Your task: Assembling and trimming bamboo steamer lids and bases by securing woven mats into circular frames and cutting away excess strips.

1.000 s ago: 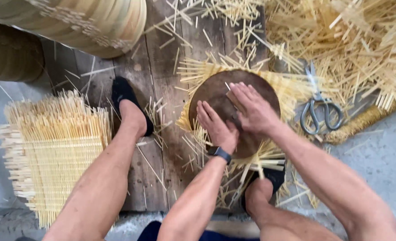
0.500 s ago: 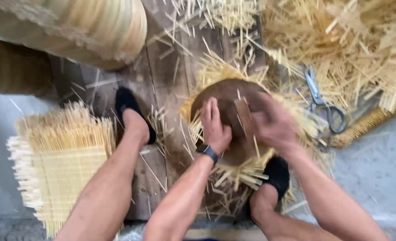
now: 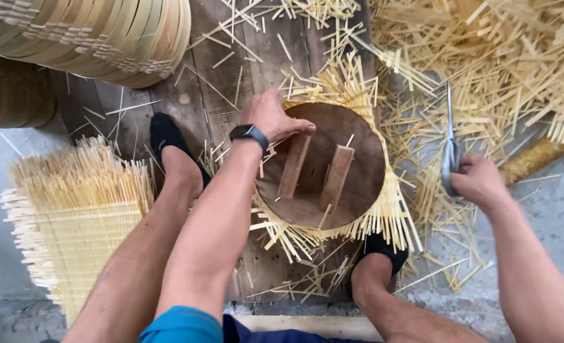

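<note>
While the left hand lies flat on the far-left rim of the round wooden disc, its fingers held together and pointing across the wood, the disc sits on a woven bamboo mat near the middle of the plank platform. Two wooden bars run side by side across the disc's top, and the mat's loose strip ends fan out from under it all round (thickest at the near and right edges). A black watch sits on the left wrist. The right hand, well apart at the platform's right edge, has its fingers curled around the handles of a pair of scissors, blades pointing away. Two feet in black shoes flank the disc. A finished square mat lies beyond the left edge, stacked bamboo hoops at the far-left corner, and a heap of cut strips at the far right.
</note>
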